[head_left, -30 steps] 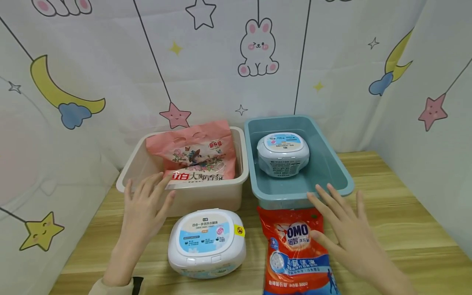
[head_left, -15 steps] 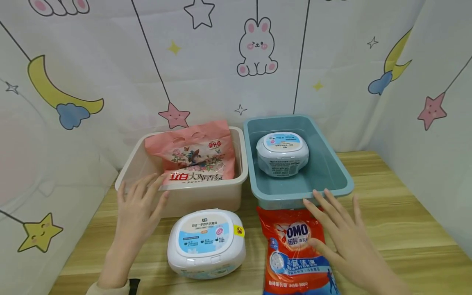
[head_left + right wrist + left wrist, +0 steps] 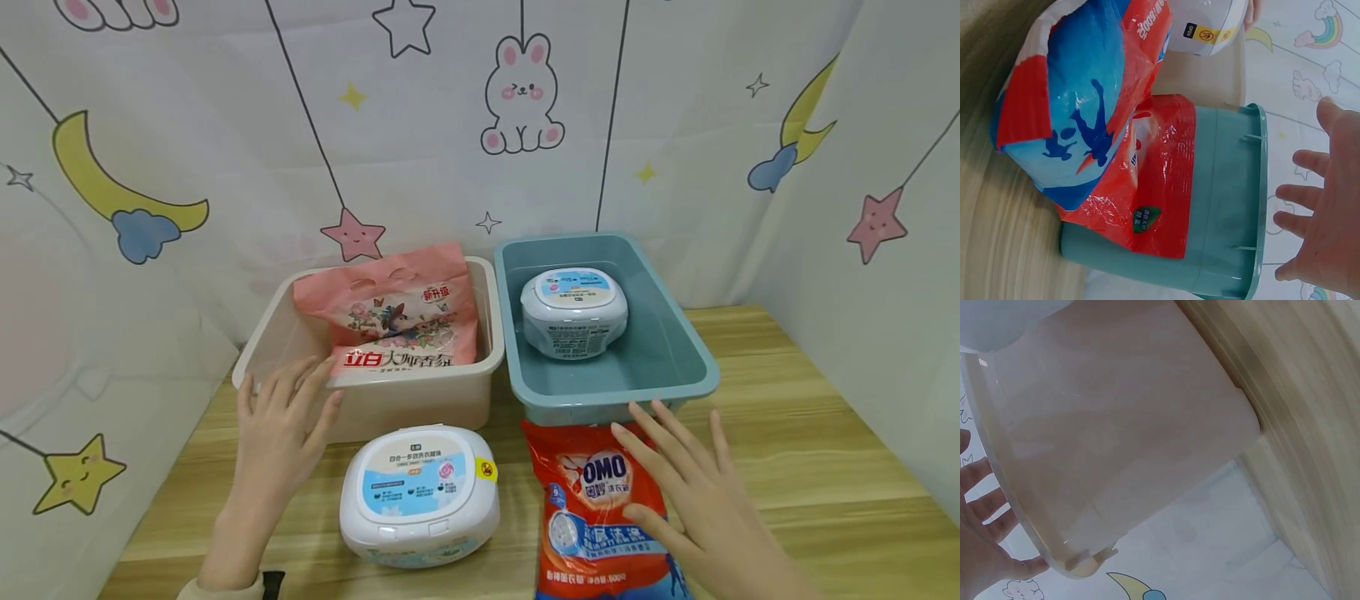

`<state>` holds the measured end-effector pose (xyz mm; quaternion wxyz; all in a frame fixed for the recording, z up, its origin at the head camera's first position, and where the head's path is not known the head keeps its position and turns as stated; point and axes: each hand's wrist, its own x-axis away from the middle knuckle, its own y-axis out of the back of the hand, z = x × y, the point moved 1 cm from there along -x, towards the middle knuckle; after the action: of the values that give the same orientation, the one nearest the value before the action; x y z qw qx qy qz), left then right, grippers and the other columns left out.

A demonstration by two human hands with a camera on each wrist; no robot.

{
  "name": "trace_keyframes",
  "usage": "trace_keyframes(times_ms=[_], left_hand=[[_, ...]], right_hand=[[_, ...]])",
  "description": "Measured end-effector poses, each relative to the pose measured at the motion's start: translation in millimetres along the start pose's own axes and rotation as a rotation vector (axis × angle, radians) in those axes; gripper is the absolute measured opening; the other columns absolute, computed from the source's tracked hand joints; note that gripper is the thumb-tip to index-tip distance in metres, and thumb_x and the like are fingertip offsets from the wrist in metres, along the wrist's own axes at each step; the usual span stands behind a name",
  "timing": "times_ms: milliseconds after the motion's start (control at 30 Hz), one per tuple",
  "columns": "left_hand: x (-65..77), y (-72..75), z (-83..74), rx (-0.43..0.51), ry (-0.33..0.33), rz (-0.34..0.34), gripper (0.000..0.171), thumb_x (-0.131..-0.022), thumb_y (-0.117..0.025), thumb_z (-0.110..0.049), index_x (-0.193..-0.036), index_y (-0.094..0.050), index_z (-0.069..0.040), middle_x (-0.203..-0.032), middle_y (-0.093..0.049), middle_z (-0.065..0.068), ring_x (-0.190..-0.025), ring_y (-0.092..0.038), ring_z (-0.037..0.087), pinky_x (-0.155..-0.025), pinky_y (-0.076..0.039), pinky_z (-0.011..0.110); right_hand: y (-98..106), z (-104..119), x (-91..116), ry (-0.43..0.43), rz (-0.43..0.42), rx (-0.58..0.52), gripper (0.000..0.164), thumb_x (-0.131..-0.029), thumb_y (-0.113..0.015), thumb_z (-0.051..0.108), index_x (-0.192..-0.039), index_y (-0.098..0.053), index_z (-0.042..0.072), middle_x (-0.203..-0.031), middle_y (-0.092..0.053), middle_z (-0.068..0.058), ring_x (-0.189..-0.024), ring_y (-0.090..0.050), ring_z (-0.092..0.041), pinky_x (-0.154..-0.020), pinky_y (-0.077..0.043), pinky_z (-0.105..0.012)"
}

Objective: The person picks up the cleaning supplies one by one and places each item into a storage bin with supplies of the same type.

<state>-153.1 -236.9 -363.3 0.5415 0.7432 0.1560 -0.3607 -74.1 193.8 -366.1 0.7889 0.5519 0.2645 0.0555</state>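
My left hand (image 3: pixel 279 421) hovers with spread fingers at the front left of a cream bin (image 3: pixel 416 404), holding nothing. In that bin leans a pink laundry detergent bag (image 3: pixel 442 321). My right hand (image 3: pixel 693 492), fingers spread and empty, hangs over the right side of a red OMO detergent bag (image 3: pixel 577 517), partly covering it. Between the hands stands a white lidded laundry-pod tub (image 3: pixel 420 500). Behind the red bag, a blue-green bin (image 3: pixel 525 392) holds a similar white tub (image 3: pixel 573 317). The right wrist view shows the right palm (image 3: pixel 1335 219) apart from the red bag.
Both bins stand side by side on a wood-grain table (image 3: pixel 795 400), near the back. A white cloth (image 3: pixel 450 125) printed with rabbits, stars and moons hangs behind and along both sides.
My right hand has drawn slightly back and to the left, over the red bag. My left hand has shifted slightly left. The bins, bags and tubs stay in place.
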Motion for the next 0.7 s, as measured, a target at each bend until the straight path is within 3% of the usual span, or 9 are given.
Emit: trace_keyframes(times_ms=[333,533,700], left_hand=[[4.2,-1.2,4.3,0.007,0.004,-0.037,0.045,-0.099,-0.046,-0.042,-0.129,-0.058,-0.01,-0.128,-0.058,0.018,-0.119,-0.049,0.039,-0.11,-0.019,0.067],[3.9,-1.8,5.3,0.013,-0.017,-0.095,0.057,-0.101,-0.033,-0.052,-0.124,-0.062,-0.009,-0.122,-0.061,0.018,-0.114,-0.051,0.038,-0.11,-0.021,0.066],[3.7,-1.2,6.9,0.006,-0.021,-0.111,0.056,-0.101,-0.033,-0.052,-0.121,-0.064,-0.009,-0.119,-0.063,0.018,-0.112,-0.053,0.038,-0.111,-0.021,0.066]], right_hand=[[-6,-1,7,0.038,-0.032,0.009,0.075,-0.085,-0.069,0.035,-0.15,-0.032,0.027,-0.158,-0.029,-0.002,-0.149,-0.011,-0.021,-0.118,0.016,-0.052],[-9,-1,10,0.001,-0.037,-0.028,0.074,-0.084,-0.07,0.034,-0.148,-0.035,0.028,-0.153,-0.036,-0.003,-0.145,-0.018,-0.019,-0.12,0.014,-0.051],[-14,-3,14,-0.03,-0.016,-0.046,0.071,-0.085,-0.07,0.036,-0.147,-0.037,0.029,-0.151,-0.039,-0.003,-0.142,-0.023,-0.021,-0.12,0.013,-0.05]])
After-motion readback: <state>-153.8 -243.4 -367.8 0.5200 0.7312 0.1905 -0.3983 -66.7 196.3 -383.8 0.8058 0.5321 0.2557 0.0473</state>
